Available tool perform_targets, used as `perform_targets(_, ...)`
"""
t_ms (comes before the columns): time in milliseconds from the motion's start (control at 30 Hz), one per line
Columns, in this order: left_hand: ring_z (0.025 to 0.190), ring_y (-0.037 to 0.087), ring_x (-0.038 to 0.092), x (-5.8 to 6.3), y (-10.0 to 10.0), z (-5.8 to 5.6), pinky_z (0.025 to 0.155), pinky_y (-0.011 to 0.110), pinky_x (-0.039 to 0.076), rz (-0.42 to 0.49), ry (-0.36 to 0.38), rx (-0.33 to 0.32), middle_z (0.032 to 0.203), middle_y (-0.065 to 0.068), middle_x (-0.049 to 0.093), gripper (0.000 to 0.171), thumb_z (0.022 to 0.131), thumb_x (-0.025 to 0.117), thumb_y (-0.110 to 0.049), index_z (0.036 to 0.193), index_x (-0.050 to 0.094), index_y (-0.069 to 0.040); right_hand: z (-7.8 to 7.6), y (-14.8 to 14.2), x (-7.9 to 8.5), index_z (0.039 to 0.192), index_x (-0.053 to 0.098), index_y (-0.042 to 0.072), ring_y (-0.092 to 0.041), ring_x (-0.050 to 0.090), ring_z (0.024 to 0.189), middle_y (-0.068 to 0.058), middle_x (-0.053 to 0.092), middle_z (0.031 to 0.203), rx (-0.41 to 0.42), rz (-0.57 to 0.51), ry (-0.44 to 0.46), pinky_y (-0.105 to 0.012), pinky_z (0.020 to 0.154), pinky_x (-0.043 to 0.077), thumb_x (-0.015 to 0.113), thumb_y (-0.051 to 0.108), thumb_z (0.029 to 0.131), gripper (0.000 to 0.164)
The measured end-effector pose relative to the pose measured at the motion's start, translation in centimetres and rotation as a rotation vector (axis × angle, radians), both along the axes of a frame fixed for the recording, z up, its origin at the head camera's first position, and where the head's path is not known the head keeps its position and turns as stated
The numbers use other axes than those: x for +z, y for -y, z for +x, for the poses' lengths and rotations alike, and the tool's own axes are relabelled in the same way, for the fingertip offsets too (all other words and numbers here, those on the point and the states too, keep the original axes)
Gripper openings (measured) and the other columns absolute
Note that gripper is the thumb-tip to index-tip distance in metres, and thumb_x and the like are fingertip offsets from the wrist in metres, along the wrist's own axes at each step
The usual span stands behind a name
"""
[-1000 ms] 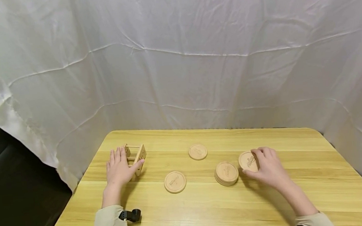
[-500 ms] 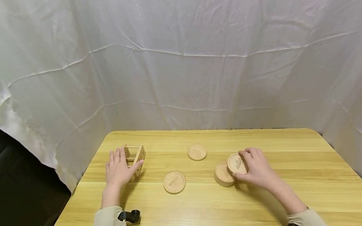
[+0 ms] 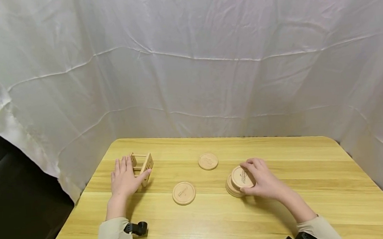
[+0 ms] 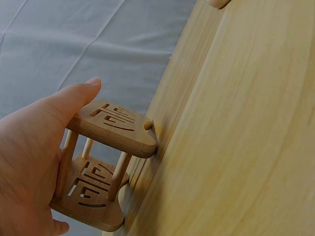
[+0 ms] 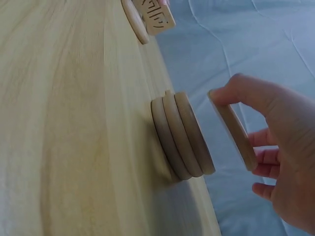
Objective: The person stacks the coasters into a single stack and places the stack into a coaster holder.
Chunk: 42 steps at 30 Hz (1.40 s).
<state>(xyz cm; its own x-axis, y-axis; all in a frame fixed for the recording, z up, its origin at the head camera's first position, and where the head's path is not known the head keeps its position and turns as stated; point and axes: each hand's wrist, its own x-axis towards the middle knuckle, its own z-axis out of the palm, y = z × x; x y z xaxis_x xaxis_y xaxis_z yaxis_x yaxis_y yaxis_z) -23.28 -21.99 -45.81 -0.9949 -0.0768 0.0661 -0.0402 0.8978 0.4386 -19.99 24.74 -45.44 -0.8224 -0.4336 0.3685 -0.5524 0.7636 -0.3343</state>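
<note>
My right hand (image 3: 263,181) pinches a round wooden coaster (image 3: 242,177) by its edge, thumb on one side and fingers on the other. In the right wrist view this coaster (image 5: 235,132) is tilted, a gap apart from a stack of three coasters (image 5: 179,137) on the table. My left hand (image 3: 125,180) holds a small wooden coaster rack (image 3: 147,168), thumb over one side panel and fingers at the other. The left wrist view shows the rack (image 4: 110,125) with two cut-out panels joined by round rods.
Two single coasters lie flat on the wooden table (image 3: 214,223): one front coaster (image 3: 184,193) and one farther coaster (image 3: 208,161), between the rack and the stack. A pale curtain (image 3: 188,78) hangs behind the table.
My right hand has carried its coaster leftward from beside the stack to above it. My left hand and the rack have stayed in place.
</note>
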Motion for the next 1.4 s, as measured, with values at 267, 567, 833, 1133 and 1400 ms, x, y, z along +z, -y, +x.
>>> perform_targets(267, 0.149, 0.046, -0.007, -0.1, 0.0, 0.0, 0.117, 0.07, 0.001, -0.009, 0.0, -0.002, 0.162, 0.025, -0.002, 0.108, 0.089, 0.049, -0.069, 0.156, -0.001, -0.001, -0.4, 0.0, -0.3, 0.132, 0.055, -0.001, -0.035, 0.042, 0.118, -0.017, 0.05, 0.124, 0.075, -0.008, 0.058, -0.058, 0.096, 0.044, 0.081, 0.039, 0.068, 0.08)
perform_targets(567, 0.149, 0.045, -0.009, 0.0, 0.0, 0.0, 0.117, 0.069, 0.0, -0.011, 0.009, -0.001, 0.162, 0.025, -0.004, 0.11, 0.088, 0.048, -0.071, 0.155, -0.002, 0.0, -0.7, 0.1, -0.8, 0.134, 0.053, -0.001, -0.031, 0.041, 0.12, -0.015, 0.05, 0.125, 0.088, 0.009, 0.084, -0.055, 0.097, 0.045, 0.08, 0.042, 0.07, 0.082)
perform_targets(833, 0.149, 0.045, -0.009, 0.1, 0.0, 0.0, 0.117, 0.069, 0.0, -0.01, 0.01, -0.003, 0.162, 0.025, -0.005, 0.109, 0.088, 0.049, -0.069, 0.155, -0.003, 0.001, -0.9, 0.2, -1.2, 0.135, 0.053, 0.0, -0.03, 0.042, 0.12, -0.014, 0.05, 0.126, 0.076, 0.016, 0.106, -0.054, 0.097, 0.046, 0.08, 0.04, 0.07, 0.081)
perform_targets(1133, 0.15, 0.045, -0.008, 0.0, 0.0, -0.1, 0.117, 0.069, 0.001, -0.006, 0.003, 0.0, 0.162, 0.025, -0.003, 0.11, 0.087, 0.048, -0.071, 0.155, -0.002, 0.0, -0.8, 0.3, -1.1, 0.133, 0.055, 0.001, -0.026, 0.042, 0.118, -0.01, 0.051, 0.123, 0.085, 0.035, 0.098, -0.048, 0.094, 0.046, 0.08, 0.039, 0.07, 0.077)
perform_targets(1400, 0.15, 0.045, -0.008, 0.2, 0.0, 0.0, 0.117, 0.068, -0.001, -0.001, 0.007, 0.001, 0.162, 0.025, -0.003, 0.11, 0.087, 0.048, -0.071, 0.156, -0.002, -0.001, -0.8, 0.4, -1.0, 0.133, 0.054, 0.0, -0.027, 0.042, 0.119, -0.012, 0.05, 0.124, 0.088, 0.034, 0.11, -0.05, 0.096, 0.046, 0.08, 0.037, 0.071, 0.077)
